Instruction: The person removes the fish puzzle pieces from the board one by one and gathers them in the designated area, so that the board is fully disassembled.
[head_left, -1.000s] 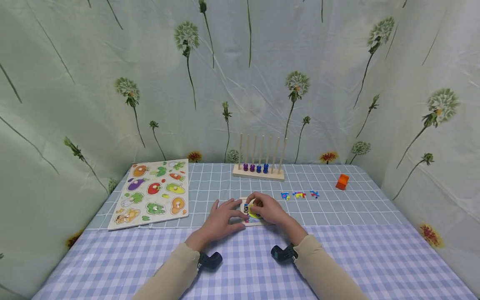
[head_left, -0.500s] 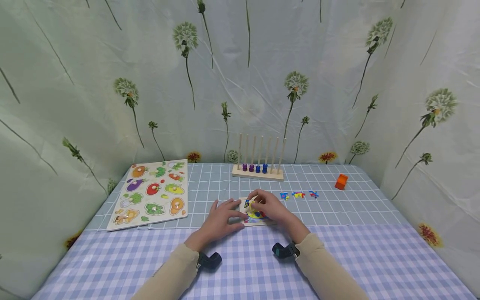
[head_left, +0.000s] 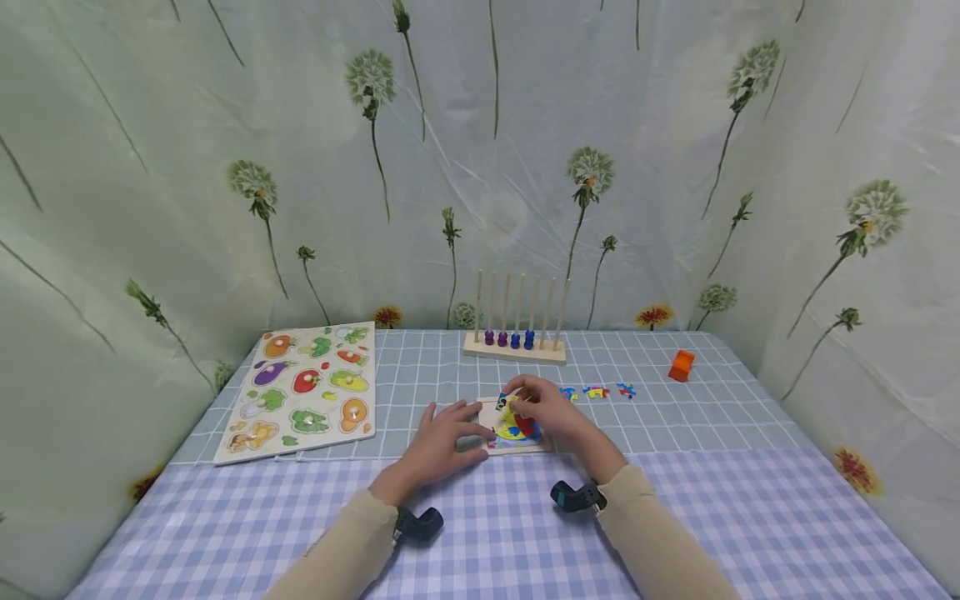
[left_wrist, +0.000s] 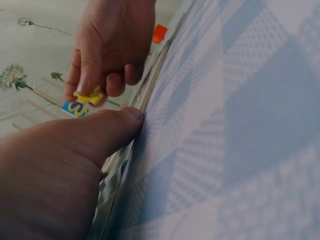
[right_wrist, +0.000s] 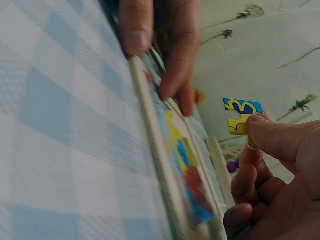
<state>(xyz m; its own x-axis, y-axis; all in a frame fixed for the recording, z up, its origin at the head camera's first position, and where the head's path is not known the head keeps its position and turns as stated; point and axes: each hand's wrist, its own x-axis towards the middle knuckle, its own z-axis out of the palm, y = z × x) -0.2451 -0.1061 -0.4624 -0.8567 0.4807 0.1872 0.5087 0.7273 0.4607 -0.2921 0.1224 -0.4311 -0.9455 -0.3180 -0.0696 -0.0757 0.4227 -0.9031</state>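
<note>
My right hand (head_left: 551, 414) pinches a yellow and blue jigsaw piece (right_wrist: 239, 124) marked with a 3 between thumb and fingers. The piece is held up, apart from the wooden puzzle board (right_wrist: 149, 127). In the head view the board lies flat between my hands and shows yellow, red and blue picture parts; my right hand covers some of it. My left hand (head_left: 444, 440) rests at the board's left side with fingers spread and fairly straight. Its thumb (left_wrist: 117, 125) touches the near edge of the board.
Several loose jigsaw pieces (head_left: 597, 392) lie right of the board. A wooden peg rack (head_left: 517, 353) with purple and blue beads stands behind. A vegetable knob puzzle (head_left: 337, 335) lies at left, and a small orange block-like object (head_left: 682, 366) at back right.
My right hand has moved slightly right and back with the jigsaw piece, uncovering more of the board's red part. My left hand has stayed in place.
</note>
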